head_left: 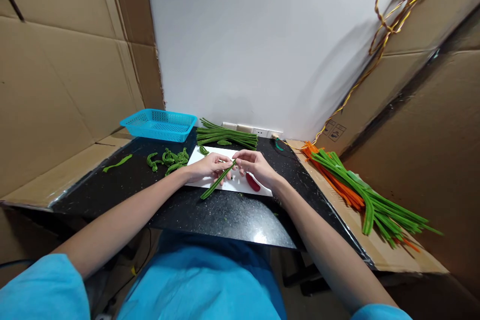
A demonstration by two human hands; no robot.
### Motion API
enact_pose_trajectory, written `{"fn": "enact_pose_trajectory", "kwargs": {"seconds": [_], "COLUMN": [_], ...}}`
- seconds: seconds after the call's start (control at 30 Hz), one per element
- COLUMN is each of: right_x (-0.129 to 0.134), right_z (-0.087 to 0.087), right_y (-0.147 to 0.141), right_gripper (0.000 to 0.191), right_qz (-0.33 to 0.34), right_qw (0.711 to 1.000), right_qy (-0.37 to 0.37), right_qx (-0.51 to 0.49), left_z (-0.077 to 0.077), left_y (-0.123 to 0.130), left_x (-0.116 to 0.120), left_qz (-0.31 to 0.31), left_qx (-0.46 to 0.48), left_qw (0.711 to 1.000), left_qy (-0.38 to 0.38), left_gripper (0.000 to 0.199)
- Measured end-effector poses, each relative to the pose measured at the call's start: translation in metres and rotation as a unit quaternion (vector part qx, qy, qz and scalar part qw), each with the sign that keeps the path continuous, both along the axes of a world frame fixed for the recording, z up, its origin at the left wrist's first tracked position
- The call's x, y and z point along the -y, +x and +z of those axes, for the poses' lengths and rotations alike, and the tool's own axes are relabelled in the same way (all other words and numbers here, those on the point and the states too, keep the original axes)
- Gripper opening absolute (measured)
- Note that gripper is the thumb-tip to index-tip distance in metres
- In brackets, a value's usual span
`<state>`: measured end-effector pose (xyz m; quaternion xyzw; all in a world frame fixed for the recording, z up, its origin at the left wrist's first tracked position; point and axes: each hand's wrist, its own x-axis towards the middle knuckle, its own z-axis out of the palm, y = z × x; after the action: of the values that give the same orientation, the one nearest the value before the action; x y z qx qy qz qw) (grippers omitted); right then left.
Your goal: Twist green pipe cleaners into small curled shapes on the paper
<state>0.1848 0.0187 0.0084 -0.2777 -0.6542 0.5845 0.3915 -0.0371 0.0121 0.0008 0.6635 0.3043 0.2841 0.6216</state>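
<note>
- Over the white board [195, 160], head view: left hand [213, 166] and right hand [258, 165] work close together, fingertips nearly meeting.
- Right hand: thumb and forefinger pinch the far right end of a green fuzzy strip [217, 186]; the other fingers curl loosely.
- Left hand: thumb and forefinger appear to pinch the same strip just beside the right fingertips; remaining fingers part-bent beneath. Exact contact is hard to tell.
- Strip slants from the fingertips toward the near left, its free end past the board's near edge. Gripping just one end seems meant for fine finger control, leaving the length loose.
- Red object [253, 182] lies on the board below the right hand, partly covered; kind unclear. Its place looks chosen for quick reach.
- Small green loop [203, 150] sits at the board's far left corner.
- Bundle of green stems [228, 136] lies crosswise at the far edge, likely kept straight there as ready stock.
- Coiled green pieces [174, 159] heap left of the board, apparently grouped away from the straight stems.
- Blue basket [165, 135] stands far left, off the working spot.
- Orange stems [339, 185] and brighter green stems [348, 180] rest together on cardboard [393, 257] at right, probably set aside to spare the black tabletop [225, 220].
</note>
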Motion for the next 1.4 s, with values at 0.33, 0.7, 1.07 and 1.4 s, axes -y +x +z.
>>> {"fn": "enact_pose_trajectory", "kwargs": {"seconds": [0.33,0.7,1.07,1.4], "right_x": [-0.004,-0.004,-0.005,-0.003], "right_z": [-0.004,-0.006,-0.007,-0.003], "right_y": [0.001,0.002,0.004,0.006], "right_gripper": [0.036,0.037,0.032,0.034], "right_qz": [-0.023,-0.009,0.009,0.015], "right_qw": [0.998,0.998,0.999,0.998], "right_qy": [0.047,0.049,0.049,0.054], "right_qx": [0.030,0.025,0.000,0.008], "left_z": [-0.001,0.008,0.005,0.004], "left_y": [-0.001,0.001,-0.001,-0.001], "left_x": [-0.001,0.006,0.006,0.006], "left_qz": [-0.004,-0.010,-0.032,-0.029], "left_qx": [-0.005,-0.007,-0.002,-0.002], "left_qw": [1.000,1.000,0.999,0.999], "left_qy": [0.002,0.005,0.009,0.014], "left_gripper": [0.051,0.055,0.050,0.050]}}
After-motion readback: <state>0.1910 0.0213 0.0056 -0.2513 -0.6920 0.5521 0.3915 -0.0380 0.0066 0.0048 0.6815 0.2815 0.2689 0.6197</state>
